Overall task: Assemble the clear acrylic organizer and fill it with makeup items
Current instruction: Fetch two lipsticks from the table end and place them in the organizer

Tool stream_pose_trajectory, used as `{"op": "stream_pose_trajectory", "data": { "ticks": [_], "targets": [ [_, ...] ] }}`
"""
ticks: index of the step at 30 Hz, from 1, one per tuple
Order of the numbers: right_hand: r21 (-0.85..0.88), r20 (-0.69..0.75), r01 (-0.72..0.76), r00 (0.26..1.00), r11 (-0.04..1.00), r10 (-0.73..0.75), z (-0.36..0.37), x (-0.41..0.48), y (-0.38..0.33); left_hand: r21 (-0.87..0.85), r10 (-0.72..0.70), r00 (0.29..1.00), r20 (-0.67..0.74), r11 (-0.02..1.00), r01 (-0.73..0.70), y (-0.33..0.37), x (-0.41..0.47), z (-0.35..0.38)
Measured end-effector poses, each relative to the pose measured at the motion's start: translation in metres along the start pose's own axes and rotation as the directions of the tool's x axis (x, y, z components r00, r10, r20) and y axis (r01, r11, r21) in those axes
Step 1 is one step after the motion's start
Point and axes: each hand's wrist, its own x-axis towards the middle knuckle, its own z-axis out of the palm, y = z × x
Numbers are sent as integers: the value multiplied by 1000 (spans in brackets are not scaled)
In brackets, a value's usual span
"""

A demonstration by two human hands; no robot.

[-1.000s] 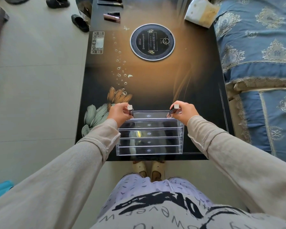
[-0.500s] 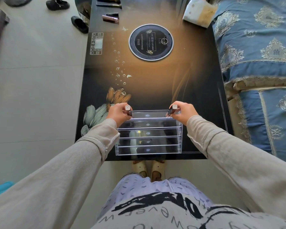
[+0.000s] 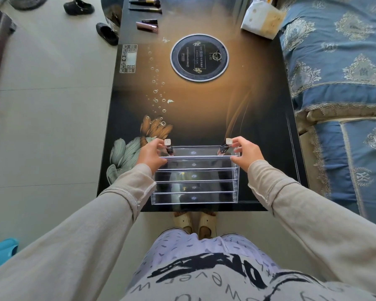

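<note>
The clear acrylic organizer [image 3: 194, 181], with several stepped rows, stands at the near edge of the black table [image 3: 204, 109]. Two dark lip gloss tubes with pale square caps stand in its back row. The left tube [image 3: 168, 147] is upright at the left end, and my left hand [image 3: 150, 155] pinches it near the cap. The right tube [image 3: 224, 147] leans at the right end, and my right hand [image 3: 245, 153] holds it with fingertips at the cap. Both thumbs lie along the divider in front of the back row.
At the table's far end lie makeup brushes [image 3: 146, 5] and a pink tube [image 3: 147, 26]. A round black induction plate [image 3: 199, 57] sits mid-table, with a white tissue bag [image 3: 263, 19] at the far right. A blue sofa [image 3: 339, 61] borders the right side. Slippers [image 3: 105, 33] lie on the floor at left.
Both tubes have sunk a little deeper into the back row and my fingers have loosened toward their caps. The organizer has not moved.
</note>
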Motion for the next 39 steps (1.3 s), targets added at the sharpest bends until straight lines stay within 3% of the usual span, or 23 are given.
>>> {"op": "stream_pose_trajectory", "data": {
  "ticks": [6, 16, 22, 39],
  "targets": [
    [86, -3, -123, 992, 989, 124, 5, -20, 24, -12, -48, 998, -43, 999, 48, -20, -14, 4],
    [71, 12, 10, 1000, 997, -11, 2, 3, -13, -73, 8, 998, -62, 997, -12, 12, -2, 4],
    [45, 27, -6, 1000, 999, 4, 4, 8, -15, 7, -20, 997, -77, 1000, 21, 16, 5, 7],
    [38, 57, -13, 998, 999, 11, 4, 7, -19, -17, 19, 1000, 7, 1000, -19, 16, 8, 6]
  ]
}}
